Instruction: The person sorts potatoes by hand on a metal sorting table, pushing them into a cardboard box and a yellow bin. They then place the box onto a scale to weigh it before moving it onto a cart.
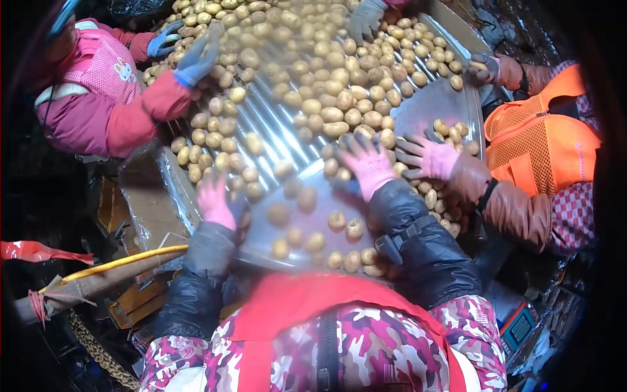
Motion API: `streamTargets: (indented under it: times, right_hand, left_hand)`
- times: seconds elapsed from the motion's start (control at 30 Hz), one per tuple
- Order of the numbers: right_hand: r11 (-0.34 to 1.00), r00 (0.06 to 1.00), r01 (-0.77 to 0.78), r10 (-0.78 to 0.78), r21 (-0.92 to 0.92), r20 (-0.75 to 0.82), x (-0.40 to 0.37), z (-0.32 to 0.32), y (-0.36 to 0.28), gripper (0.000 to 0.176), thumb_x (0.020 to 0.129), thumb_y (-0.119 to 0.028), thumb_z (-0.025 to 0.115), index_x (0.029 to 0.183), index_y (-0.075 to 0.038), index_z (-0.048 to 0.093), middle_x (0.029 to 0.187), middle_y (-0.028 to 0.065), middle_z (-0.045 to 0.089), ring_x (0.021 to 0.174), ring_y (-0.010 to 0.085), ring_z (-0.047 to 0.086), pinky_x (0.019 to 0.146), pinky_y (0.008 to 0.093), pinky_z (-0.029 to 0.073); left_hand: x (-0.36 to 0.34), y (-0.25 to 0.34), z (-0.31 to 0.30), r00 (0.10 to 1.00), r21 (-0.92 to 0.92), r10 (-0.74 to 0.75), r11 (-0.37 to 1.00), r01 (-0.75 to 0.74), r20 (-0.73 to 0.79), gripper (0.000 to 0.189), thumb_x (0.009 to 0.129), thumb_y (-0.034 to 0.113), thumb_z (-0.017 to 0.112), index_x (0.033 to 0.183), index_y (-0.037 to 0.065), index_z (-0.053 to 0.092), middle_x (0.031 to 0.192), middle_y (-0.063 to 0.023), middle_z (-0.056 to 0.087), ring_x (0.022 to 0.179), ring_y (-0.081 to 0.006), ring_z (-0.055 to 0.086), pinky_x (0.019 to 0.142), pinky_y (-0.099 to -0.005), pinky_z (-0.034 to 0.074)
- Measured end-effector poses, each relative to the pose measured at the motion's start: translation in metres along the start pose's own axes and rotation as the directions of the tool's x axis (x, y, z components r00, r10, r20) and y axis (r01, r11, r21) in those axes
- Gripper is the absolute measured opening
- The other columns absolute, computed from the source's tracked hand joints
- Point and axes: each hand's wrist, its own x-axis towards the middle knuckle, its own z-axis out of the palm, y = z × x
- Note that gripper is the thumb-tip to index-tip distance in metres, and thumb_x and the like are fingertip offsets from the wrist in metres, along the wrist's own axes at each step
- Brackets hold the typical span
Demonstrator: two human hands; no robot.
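Note:
Pale potatoes [333, 114] are heaped over a ridged metal roller surface [277, 140]. My left hand [215, 201], in a pink glove, is at the left edge of the smooth metal plate [261, 219], beside potatoes, its fingers pointing up and apart. My right hand [367, 163], also gloved in pink with dark fingertips, lies spread on the potatoes right of the middle, palm down. Several potatoes [315, 242] lie on the plate between my forearms, some blurred. Neither hand is wrapped round a potato.
A co-worker's pink-gloved hand [428, 155] is close to my right hand. Another worker's blue gloves [198, 59] are at the upper left, a grey glove [367, 21] at the top. A yellow hose [124, 262] runs along a pole at the left.

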Motion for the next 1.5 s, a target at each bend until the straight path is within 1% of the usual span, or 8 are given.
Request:
streamTargets:
  times: [0.13, 0.23, 0.5, 0.67, 0.8, 1.07, 1.33, 1.5]
  right_hand:
    - [0.901, 0.885, -0.431, 0.434, 0.057, -0.168, 0.059, -0.004, 0.048, 0.07, 0.089, -0.052, 0.068, 0.149, -0.019, 0.051, 0.159, 0.0146, 0.043, 0.146, 0.0391, 0.037, 0.118, 0.0577, 0.029]
    - [0.938, 0.914, -0.347, 0.342, 0.017, -0.221, 0.115, -0.004, 0.087, 0.073, 0.09, -0.058, 0.066, 0.152, -0.023, 0.049, 0.16, 0.015, 0.042, 0.148, 0.038, 0.037, 0.119, 0.0567, 0.028]
    - [0.897, 0.881, -0.442, 0.43, 0.018, 0.196, 0.187, -0.015, 0.05, 0.067, 0.092, -0.069, 0.05, 0.15, -0.034, 0.053, 0.161, 0.0112, 0.044, 0.151, 0.0416, 0.033, 0.125, 0.0616, 0.017]
    - [0.918, 0.983, -0.165, 0.126, 0.361, 0.13, 0.118, -0.02, 0.033, 0.062, 0.087, -0.054, 0.069, 0.144, -0.03, 0.058, 0.149, 0.0158, 0.052, 0.138, 0.0437, 0.044, 0.117, 0.0534, 0.037]
    - [0.999, 0.992, -0.016, 0.021, 0.038, -0.128, 0.037, -0.003, 0.016, 0.06, 0.087, -0.045, 0.071, 0.142, -0.027, 0.059, 0.151, 0.0158, 0.047, 0.136, 0.0438, 0.044, 0.113, 0.0606, 0.035]
    - [0.852, 0.901, -0.36, 0.423, 0.381, -0.096, -0.071, 0.0, -0.017, 0.06, 0.087, -0.035, 0.073, 0.142, -0.016, 0.058, 0.15, 0.0252, 0.045, 0.136, 0.0434, 0.043, 0.109, 0.0613, 0.035]
    - [0.976, 0.996, -0.089, 0.087, 0.197, 0.019, -0.145, -0.008, -0.075, 0.05, 0.084, -0.034, 0.07, 0.131, -0.018, 0.064, 0.149, 0.012, 0.05, 0.137, 0.043, 0.042, 0.112, 0.0622, 0.035]
    - [0.925, 0.928, -0.364, 0.37, 0.112, -0.036, -0.165, -0.018, -0.049, 0.055, 0.085, -0.035, 0.069, 0.137, -0.017, 0.061, 0.147, 0.0171, 0.051, 0.136, 0.0419, 0.045, 0.113, 0.0587, 0.035]
  left_hand:
    - [0.066, -0.008, -0.02, 0.913, -0.091, -0.393, 0.919, 0.384, -0.107, 0.068, 0.09, 0.054, 0.069, 0.149, 0.025, 0.053, 0.16, -0.0165, 0.041, 0.144, -0.0408, 0.04, 0.12, -0.0557, 0.03]
    - [0.086, -0.017, -0.002, 0.847, 0.188, -0.529, 0.838, 0.512, 0.051, 0.069, 0.093, 0.061, 0.063, 0.153, 0.032, 0.048, 0.164, -0.0176, 0.035, 0.145, -0.0449, 0.038, 0.12, -0.0625, 0.026]
    - [0.033, 0.1, -0.023, 0.853, 0.04, 0.102, 0.989, -0.142, 0.512, 0.076, 0.083, 0.052, 0.074, 0.148, 0.017, 0.053, 0.152, -0.0174, 0.049, 0.141, -0.049, 0.037, 0.114, -0.067, 0.031]
    - [-0.008, 0.149, -0.017, 0.719, -0.416, 0.641, 0.75, -0.514, 0.268, 0.057, 0.084, 0.041, 0.073, 0.13, 0.011, 0.063, 0.138, -0.0142, 0.059, 0.134, -0.0381, 0.05, 0.112, -0.059, 0.036]
    - [0.008, 0.141, -0.014, 0.712, -0.521, 0.659, 0.708, -0.477, 0.243, 0.049, 0.083, 0.032, 0.073, 0.127, 0.012, 0.065, 0.127, -0.0139, 0.064, 0.123, -0.0382, 0.057, 0.107, -0.0534, 0.042]
    - [0.058, 0.142, -0.014, 0.847, -0.288, 0.517, 0.836, -0.468, 0.124, 0.03, 0.09, 0.025, 0.071, 0.117, 0.011, 0.07, 0.105, -0.012, 0.07, 0.096, -0.0352, 0.066, 0.084, -0.0484, 0.053]
    - [0.079, 0.214, 0.024, 0.776, -0.009, 0.499, 0.843, -0.537, 0.387, 0.02, 0.093, 0.02, 0.061, 0.111, 0.013, 0.065, 0.1, -0.011, 0.07, 0.099, -0.0314, 0.071, 0.079, -0.046, 0.058]
    - [0.085, 0.169, -0.002, 0.865, -0.509, 0.37, 0.845, -0.162, 0.338, 0.05, 0.089, 0.029, 0.076, 0.133, 0.01, 0.065, 0.122, -0.0173, 0.07, 0.107, -0.0318, 0.07, 0.095, -0.0408, 0.055]
